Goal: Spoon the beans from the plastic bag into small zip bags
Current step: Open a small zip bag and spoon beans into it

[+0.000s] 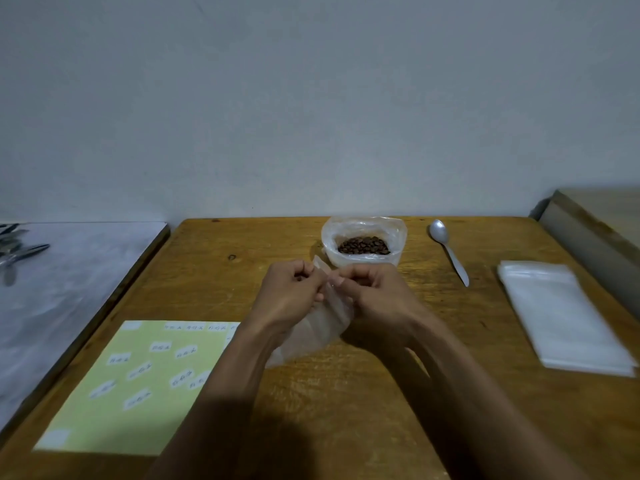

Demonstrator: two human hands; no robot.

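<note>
A sheet of pale green paper [135,382] is lying nearest, at about 8 o'clock on the wooden table [346,410]. Little white stickers are sitting on it, but the writing is too small to read.

In the middle, both hands are holding one small zip bag [322,323]. The left hand [289,292] is pinching the top of the bag with curled fingers. The right hand [375,294] is pinching the same top edge, just beside the left one. The rest of the bag is hanging down between the wrists, see-through and looking empty.

At about 3 o'clock, a stack of clear bags [561,313] is lying flat near the table's edge.

Farther back, at 12 o'clock, the plastic bag [363,240] is standing open with brown beans [363,245] inside. It is just behind the hands. A metal spoon [448,251] is lying at about 1 o'clock, apart from the plastic bag, with its bowl pointing away.

Off at 10 o'clock, on a gray surface [79,271], some dark metal things [17,251] are lying together.
</note>
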